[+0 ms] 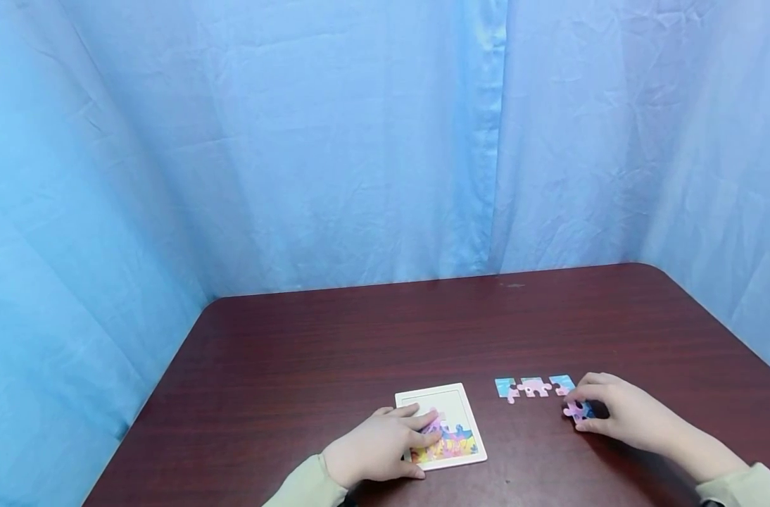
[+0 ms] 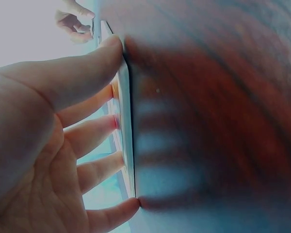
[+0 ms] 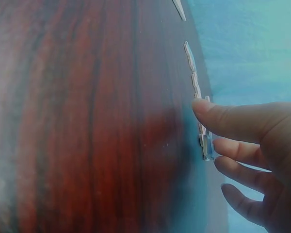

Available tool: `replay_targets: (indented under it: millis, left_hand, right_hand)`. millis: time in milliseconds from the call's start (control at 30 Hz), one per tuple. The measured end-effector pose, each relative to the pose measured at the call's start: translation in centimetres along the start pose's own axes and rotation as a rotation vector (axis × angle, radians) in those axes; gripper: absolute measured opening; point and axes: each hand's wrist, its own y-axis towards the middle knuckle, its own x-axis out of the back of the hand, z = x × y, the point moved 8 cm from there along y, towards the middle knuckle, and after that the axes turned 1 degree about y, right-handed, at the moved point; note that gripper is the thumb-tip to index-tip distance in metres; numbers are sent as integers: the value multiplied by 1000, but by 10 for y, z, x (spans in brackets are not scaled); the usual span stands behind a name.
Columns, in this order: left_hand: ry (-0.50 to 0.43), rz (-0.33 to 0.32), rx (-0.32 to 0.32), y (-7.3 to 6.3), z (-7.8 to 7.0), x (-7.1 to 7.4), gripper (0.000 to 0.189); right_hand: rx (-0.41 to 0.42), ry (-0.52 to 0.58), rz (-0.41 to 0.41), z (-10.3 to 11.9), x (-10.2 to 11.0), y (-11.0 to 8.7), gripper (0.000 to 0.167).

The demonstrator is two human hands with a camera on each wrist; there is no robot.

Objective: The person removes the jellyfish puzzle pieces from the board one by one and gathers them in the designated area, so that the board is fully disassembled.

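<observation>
My left hand [image 1: 385, 443] rests on a white-framed jigsaw board [image 1: 431, 389], fingers spread over it and thumb along its near edge. Pink, yellow and blue puzzle pieces [image 1: 456, 443] fill the board's lower part; its upper part shows bare white. In the left wrist view, fingertips [image 2: 117, 161] press on the board's face. My right hand [image 1: 626, 412] pinches a pink and blue puzzle piece [image 1: 575, 412] between thumb and fingers, to the right of the board. In the right wrist view, that piece [image 3: 208, 148] appears edge-on beside the thumb.
Loose blue and pink puzzle pieces [image 1: 533, 386] lie in a row between the board and my right hand. They sit on a dark red-brown wooden table [image 1: 334, 338]. Light blue curtains [image 1: 360, 141] hang behind the table and along its sides.
</observation>
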Motion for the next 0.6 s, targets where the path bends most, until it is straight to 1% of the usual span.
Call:
replay_targets:
  millis: [167, 367, 500, 600]
  left_hand:
    - [1, 5, 1, 0, 0, 0, 57]
    - [0, 9, -3, 1, 0, 0, 57]
    - [-5, 10, 1, 1, 0, -1, 57]
    - [-10, 11, 7, 1, 1, -1, 57]
  right_hand:
    - [-28, 1, 52, -3, -4, 1, 26]
    - [-31, 8, 69, -6, -7, 1, 25]
    - [-46, 23, 94, -8, -9, 2, 24]
    - [-41, 33, 99, -8, -10, 2, 25]
